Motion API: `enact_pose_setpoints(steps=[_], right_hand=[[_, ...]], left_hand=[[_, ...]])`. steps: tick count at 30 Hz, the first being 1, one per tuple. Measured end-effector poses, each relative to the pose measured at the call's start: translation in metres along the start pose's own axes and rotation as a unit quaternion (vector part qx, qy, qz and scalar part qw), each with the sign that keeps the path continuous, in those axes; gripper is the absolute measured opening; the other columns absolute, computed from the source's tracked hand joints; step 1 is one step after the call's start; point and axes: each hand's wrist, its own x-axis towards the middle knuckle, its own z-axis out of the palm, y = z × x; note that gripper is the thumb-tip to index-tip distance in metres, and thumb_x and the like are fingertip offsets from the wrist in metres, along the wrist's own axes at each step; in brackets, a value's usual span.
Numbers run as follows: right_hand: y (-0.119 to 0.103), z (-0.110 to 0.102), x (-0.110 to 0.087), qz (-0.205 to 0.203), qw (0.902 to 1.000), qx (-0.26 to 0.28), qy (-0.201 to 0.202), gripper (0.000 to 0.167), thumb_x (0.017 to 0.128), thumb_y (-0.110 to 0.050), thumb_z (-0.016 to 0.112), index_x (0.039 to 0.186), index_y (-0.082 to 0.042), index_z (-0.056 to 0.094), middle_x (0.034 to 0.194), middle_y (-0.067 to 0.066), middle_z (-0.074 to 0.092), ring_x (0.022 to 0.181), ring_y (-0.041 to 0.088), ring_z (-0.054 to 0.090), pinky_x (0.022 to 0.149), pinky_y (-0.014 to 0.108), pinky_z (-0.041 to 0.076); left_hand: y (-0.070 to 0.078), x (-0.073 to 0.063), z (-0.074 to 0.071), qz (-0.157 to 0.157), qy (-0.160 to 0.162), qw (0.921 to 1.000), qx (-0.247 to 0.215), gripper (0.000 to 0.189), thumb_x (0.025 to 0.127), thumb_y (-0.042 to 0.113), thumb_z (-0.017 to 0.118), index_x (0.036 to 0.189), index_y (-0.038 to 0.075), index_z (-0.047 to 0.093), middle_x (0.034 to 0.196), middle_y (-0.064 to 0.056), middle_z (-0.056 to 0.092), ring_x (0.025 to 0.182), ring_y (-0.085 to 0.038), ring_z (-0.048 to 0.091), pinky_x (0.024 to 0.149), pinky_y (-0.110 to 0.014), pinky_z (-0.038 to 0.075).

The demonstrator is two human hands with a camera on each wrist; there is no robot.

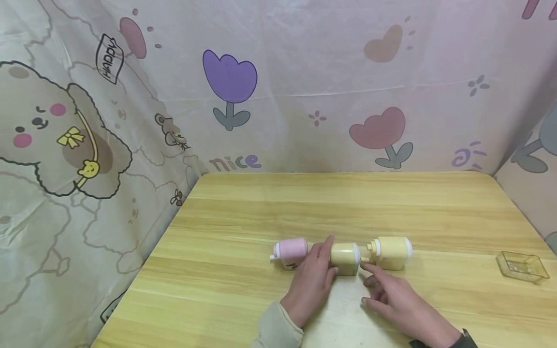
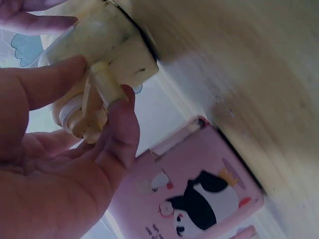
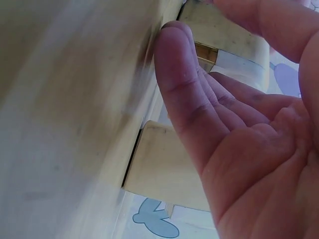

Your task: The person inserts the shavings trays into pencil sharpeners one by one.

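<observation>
My left hand (image 1: 310, 281) holds the middle pale yellow pencil sharpener (image 1: 344, 258) by its crank end, fingers and thumb around the crank (image 2: 108, 84) in the left wrist view. The sharpener lies on the table with its white-rimmed end to the right. My right hand (image 1: 393, 300) is beside that end, its fingers loosely bent and gripping nothing; whether the index fingertip touches it I cannot tell. An amber-lined opening (image 3: 206, 52) shows behind the fingers in the right wrist view. Left of my left hand lies a pink pencil sharpener (image 1: 293, 249) with a panda print.
A second yellow pencil sharpener (image 1: 393, 252) lies just beyond my right hand, its crank pointing left. Farther right, a small transparent amber tray (image 1: 522, 275) sits near the edge of the wood-grain table (image 1: 243, 212). Printed cloth (image 1: 296, 63) hangs behind and at the sides.
</observation>
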Motion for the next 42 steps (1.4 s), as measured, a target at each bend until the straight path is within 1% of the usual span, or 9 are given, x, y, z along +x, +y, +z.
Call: enact_pose_setpoints(steps=[6,11,15,19,24,30,35,39,42], right_hand=[[0.000,-0.001,0.001,0.001,1.0000,-0.004,-0.002,0.071,0.088,-0.016,0.081,0.146,0.007,0.046,0.112,0.014,0.072,0.079,0.001,0.064,0.065,0.025,0.057],[0.002,-0.003,0.000,-0.009,0.9994,-0.031,0.013,0.050,0.089,-0.018,0.081,0.131,0.000,0.060,0.103,0.000,0.073,0.079,-0.001,0.063,0.065,0.024,0.056],[0.003,-0.009,-0.003,-0.020,0.9991,-0.031,0.018,0.013,0.092,-0.021,0.079,0.098,-0.015,0.068,0.081,-0.016,0.064,0.069,-0.003,0.056,0.058,0.023,0.052],[0.006,-0.021,-0.011,0.001,0.9983,-0.039,0.043,0.027,0.093,-0.024,0.078,0.076,-0.025,0.057,0.067,-0.019,0.052,0.060,-0.002,0.046,0.051,0.022,0.044],[0.014,-0.047,-0.021,0.074,0.9887,-0.068,0.112,0.035,0.097,-0.023,0.073,0.070,-0.021,0.051,0.062,-0.014,0.047,0.056,0.004,0.043,0.052,0.023,0.041],[0.033,-0.081,-0.028,0.155,0.9569,-0.132,0.207,0.031,0.103,-0.036,0.064,0.081,-0.013,0.062,0.066,-0.004,0.056,0.057,0.009,0.046,0.052,0.025,0.037],[0.048,-0.097,-0.032,0.223,0.9335,-0.133,0.247,0.045,0.104,-0.036,0.060,0.118,0.006,0.062,0.100,0.022,0.066,0.086,0.033,0.060,0.067,0.036,0.044],[0.055,-0.103,-0.034,0.270,0.9132,-0.125,0.279,0.063,0.101,-0.028,0.062,0.142,0.016,0.043,0.130,0.044,0.046,0.114,0.060,0.040,0.091,0.066,0.028],[0.059,-0.108,-0.038,0.320,0.8955,-0.123,0.284,0.081,0.096,-0.027,0.067,0.148,0.019,0.026,0.140,0.053,0.026,0.125,0.068,0.018,0.098,0.075,0.010]], left_hand=[[-0.001,-0.003,-0.003,0.011,-0.003,0.9998,0.019,0.077,0.096,0.016,0.073,0.160,0.007,0.033,0.149,-0.015,0.053,0.133,-0.028,0.055,0.113,-0.041,0.044],[0.001,-0.010,-0.006,0.064,0.033,0.9954,0.062,0.080,0.092,0.025,0.078,0.157,0.005,0.038,0.155,-0.017,0.047,0.140,-0.030,0.047,0.117,-0.044,0.039],[0.000,-0.011,-0.006,0.140,0.103,0.9836,0.048,0.061,0.090,0.025,0.080,0.142,0.006,0.055,0.137,-0.009,0.059,0.127,-0.023,0.055,0.109,-0.037,0.046],[0.000,-0.010,-0.006,0.198,0.152,0.9682,0.001,0.034,0.088,0.018,0.080,0.119,0.010,0.067,0.111,-0.001,0.065,0.104,-0.015,0.060,0.093,-0.026,0.049],[0.001,-0.008,-0.007,0.227,0.178,0.9570,-0.032,0.021,0.089,0.013,0.077,0.109,0.010,0.069,0.100,0.000,0.068,0.092,-0.011,0.062,0.086,-0.018,0.048],[0.003,-0.010,-0.007,0.260,0.097,0.9583,-0.069,0.006,0.096,0.012,0.071,0.101,0.010,0.072,0.083,0.006,0.067,0.072,0.002,0.055,0.070,-0.002,0.040],[0.003,-0.013,-0.006,0.248,0.005,0.9679,-0.037,0.011,0.099,0.022,0.070,0.093,0.015,0.074,0.070,0.013,0.059,0.064,0.012,0.037,0.060,-0.001,0.032],[0.004,-0.013,-0.004,0.240,-0.025,0.9704,-0.007,0.013,0.098,0.026,0.070,0.089,0.017,0.075,0.066,0.017,0.055,0.060,0.014,0.034,0.057,-0.002,0.031],[0.004,-0.013,-0.002,0.236,-0.033,0.9713,-0.001,0.014,0.098,0.026,0.070,0.088,0.019,0.075,0.063,0.019,0.051,0.057,0.015,0.033,0.055,-0.002,0.031]])
